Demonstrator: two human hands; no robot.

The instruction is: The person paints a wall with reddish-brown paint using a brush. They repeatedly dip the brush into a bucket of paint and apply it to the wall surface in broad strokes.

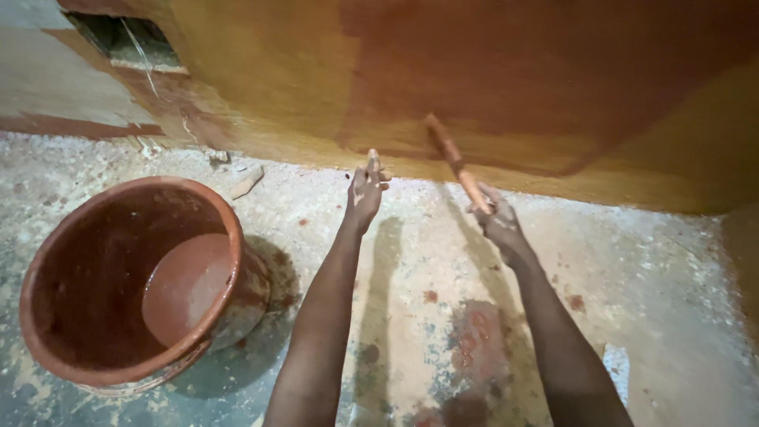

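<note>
Low against the half-coated wall (506, 71), my right hand (498, 225) is closed around the brush handle (458, 166) while my left hand (365, 190) braces loosely empty, paint bucket (118, 332) within reach.

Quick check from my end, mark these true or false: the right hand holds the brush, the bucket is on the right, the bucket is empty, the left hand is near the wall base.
1. The right hand holds the brush: true.
2. The bucket stands on the right: false, it is on the left.
3. The bucket is empty: false, reddish-brown paint lies in it.
4. The left hand is near the base of the wall: true.
</note>
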